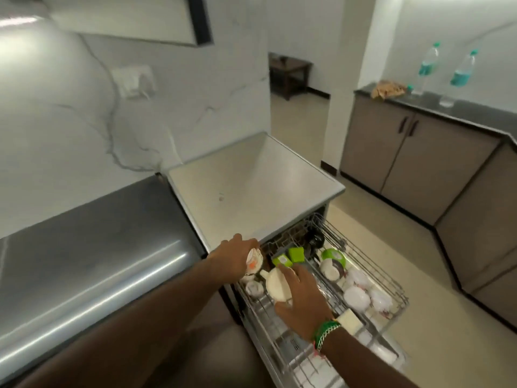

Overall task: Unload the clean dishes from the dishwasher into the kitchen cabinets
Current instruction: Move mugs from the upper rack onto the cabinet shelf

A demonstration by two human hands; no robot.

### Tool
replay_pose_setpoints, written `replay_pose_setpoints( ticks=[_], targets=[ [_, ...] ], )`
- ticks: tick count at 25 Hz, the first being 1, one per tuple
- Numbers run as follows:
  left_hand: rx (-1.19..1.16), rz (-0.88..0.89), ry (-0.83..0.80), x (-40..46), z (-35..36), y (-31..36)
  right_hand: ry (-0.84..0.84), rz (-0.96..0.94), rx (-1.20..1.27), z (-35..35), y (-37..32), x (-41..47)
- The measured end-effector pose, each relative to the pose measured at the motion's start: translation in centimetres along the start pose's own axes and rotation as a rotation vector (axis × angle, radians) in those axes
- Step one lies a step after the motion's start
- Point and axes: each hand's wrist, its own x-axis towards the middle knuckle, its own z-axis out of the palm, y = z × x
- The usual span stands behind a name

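The dishwasher's wire rack [391,278] is pulled out under the white dishwasher top [251,186]. My left hand [235,256] grips a white cup with an orange pattern [253,261] at the rack's left edge. My right hand [300,298] holds a white bowl [275,285], lifted just above the rack. Still in the rack are a small patterned cup [254,288], green square cups [288,257], a green and white bowl [333,261], and several upturned white dishes [361,292] to the right.
A steel counter [84,261] runs along the left under a marbled wall [70,107]. An upper cabinet [126,21] hangs overhead. Brown lower cabinets [405,152] with a dark counter stand across the floor, carrying two water bottles [458,77]. A doorway [296,88] opens behind.
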Motion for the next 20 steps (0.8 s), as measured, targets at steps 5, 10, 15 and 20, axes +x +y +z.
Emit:
replay_pose_setpoints(
  ticks=[5, 10, 15, 20],
  targets=[
    [-0.138, -0.154, 0.134, -7.2, -7.5, -5.5, 0.073, -0.208, 0.16, -1.6, -8.6, 4.1],
    [-0.281, -0.268, 0.357, -16.2, -14.7, -13.0, 0.121, -0.325, 0.571, -2.5, -20.5, 7.5],
    [-0.283, -0.23, 0.668, -24.2, -24.5, -19.4, 0.122, -0.567, 0.846, -4.9, -35.8, 12.7],
    [-0.279, -0.165, 0.923, -28.2, -35.0, -25.0, 0.19, -0.655, 0.992, -7.7, -49.4, 18.7]
  ],
)
